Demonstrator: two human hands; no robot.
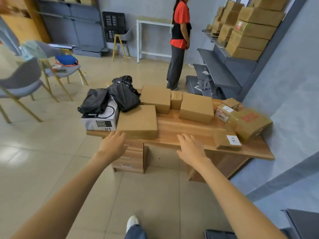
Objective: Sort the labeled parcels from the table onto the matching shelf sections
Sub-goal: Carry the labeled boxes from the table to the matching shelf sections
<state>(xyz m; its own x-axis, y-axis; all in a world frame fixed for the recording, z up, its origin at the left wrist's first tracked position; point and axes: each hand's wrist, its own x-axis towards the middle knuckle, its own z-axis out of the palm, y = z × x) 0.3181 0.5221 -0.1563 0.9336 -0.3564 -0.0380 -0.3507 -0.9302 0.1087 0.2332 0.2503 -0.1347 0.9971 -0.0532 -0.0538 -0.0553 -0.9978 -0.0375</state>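
Head view: we reach w/ both hands toward the table (189, 130). Left hand (113, 144) has fingers spread, tips at the near corner of the flat brown parcel (138, 120); right hand (190, 147) is spread too, over bare wood, holding nothing. Labeled parcel (227, 139) sits just right of it; more boxes lie behind. Best approach, we reckon: read the label first, then grip both sides and lift level. Shelf (241, 47) w/ stacked boxes stands far right.
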